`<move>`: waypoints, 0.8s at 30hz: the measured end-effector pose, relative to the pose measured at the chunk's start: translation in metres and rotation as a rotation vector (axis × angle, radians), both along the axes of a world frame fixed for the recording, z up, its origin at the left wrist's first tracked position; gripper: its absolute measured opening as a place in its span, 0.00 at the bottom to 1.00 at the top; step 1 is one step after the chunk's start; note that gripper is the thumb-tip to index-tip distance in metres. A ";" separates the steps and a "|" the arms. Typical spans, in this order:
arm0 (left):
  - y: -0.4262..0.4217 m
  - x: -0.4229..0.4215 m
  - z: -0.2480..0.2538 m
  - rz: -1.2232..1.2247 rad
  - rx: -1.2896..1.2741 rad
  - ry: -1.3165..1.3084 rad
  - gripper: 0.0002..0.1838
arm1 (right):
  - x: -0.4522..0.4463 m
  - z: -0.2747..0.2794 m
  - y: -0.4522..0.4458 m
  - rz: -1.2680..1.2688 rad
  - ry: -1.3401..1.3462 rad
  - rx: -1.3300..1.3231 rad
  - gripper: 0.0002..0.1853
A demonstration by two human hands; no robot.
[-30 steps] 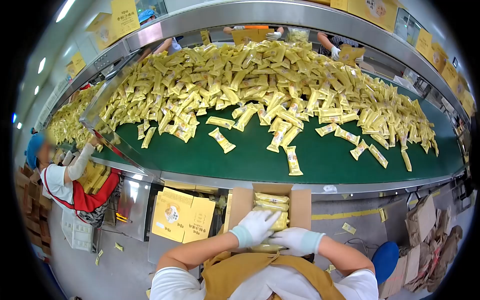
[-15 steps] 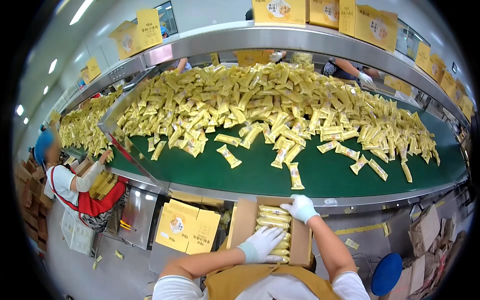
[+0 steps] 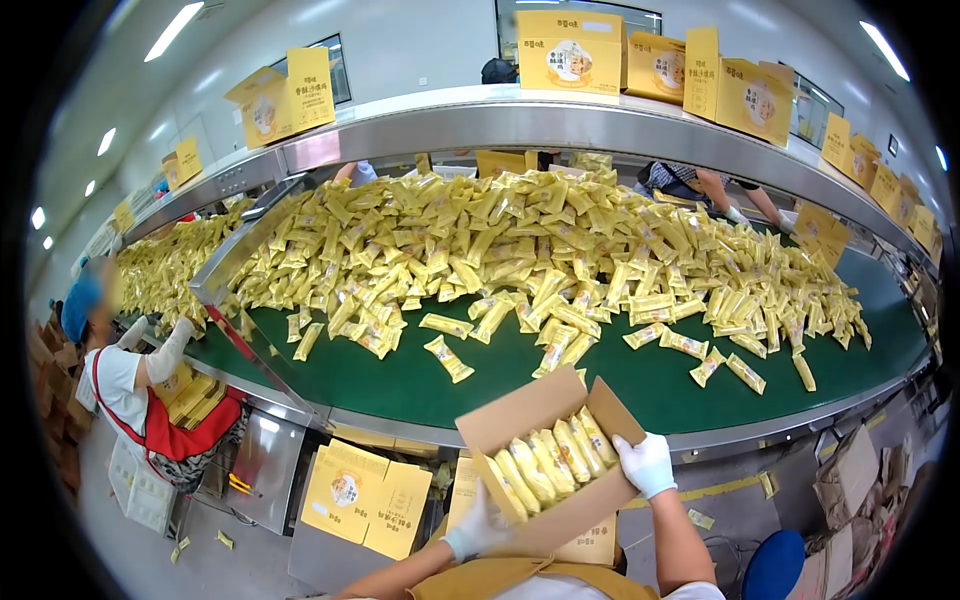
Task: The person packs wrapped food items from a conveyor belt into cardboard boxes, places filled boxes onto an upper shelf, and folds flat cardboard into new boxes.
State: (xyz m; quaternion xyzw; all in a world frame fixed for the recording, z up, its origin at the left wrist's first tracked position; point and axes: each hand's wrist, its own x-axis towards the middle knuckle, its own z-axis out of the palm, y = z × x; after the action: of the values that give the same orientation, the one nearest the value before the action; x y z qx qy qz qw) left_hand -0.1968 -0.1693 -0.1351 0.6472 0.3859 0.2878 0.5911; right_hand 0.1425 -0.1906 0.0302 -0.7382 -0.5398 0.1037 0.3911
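An open cardboard box [image 3: 590,512] is tilted above the front edge of the belt, held between my two gloved hands. Inside it lies a row of several yellow packets [image 3: 548,462]. My right hand [image 3: 647,464] grips the right end of the box, fingers over its rim. At the lower left side of the box is my left hand [image 3: 480,524], partly blurred, its fingers against the cardboard. Beyond the box a large heap of yellow packets [image 3: 480,230] covers much of the green belt [image 3: 640,400].
Flattened yellow cartons [image 3: 365,500] lie to the left of my hands. A co-worker in a red apron [image 3: 195,440] stands at the far left. Printed boxes [image 3: 570,55] line the metal shelf [image 3: 450,120]. A blue stool [image 3: 773,565] is at lower right.
The box has been lifted and turned, its open top now angled to the left. My left hand has moved off the packets to the box's side. The view has tipped upward.
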 end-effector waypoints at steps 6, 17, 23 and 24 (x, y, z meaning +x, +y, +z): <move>0.046 0.046 0.068 0.039 -0.641 -0.698 0.30 | 0.009 0.071 0.019 0.099 0.022 -0.158 0.13; 0.342 0.148 0.439 0.212 1.087 -0.490 0.23 | 0.085 0.305 0.229 0.626 0.293 0.920 0.25; 0.447 0.197 0.520 0.274 0.786 -0.163 0.27 | 0.128 0.366 0.356 0.370 0.162 0.838 0.41; 0.456 0.201 0.520 0.294 0.751 -0.045 0.26 | 0.126 0.363 0.362 0.197 -0.055 0.796 0.41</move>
State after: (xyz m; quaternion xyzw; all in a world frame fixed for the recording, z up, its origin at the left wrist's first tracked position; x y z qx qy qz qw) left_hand 0.0038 0.2866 0.3849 0.7498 0.3292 0.5042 0.2741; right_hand 0.2688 0.1717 0.3932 -0.4767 -0.6160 -0.0961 0.6198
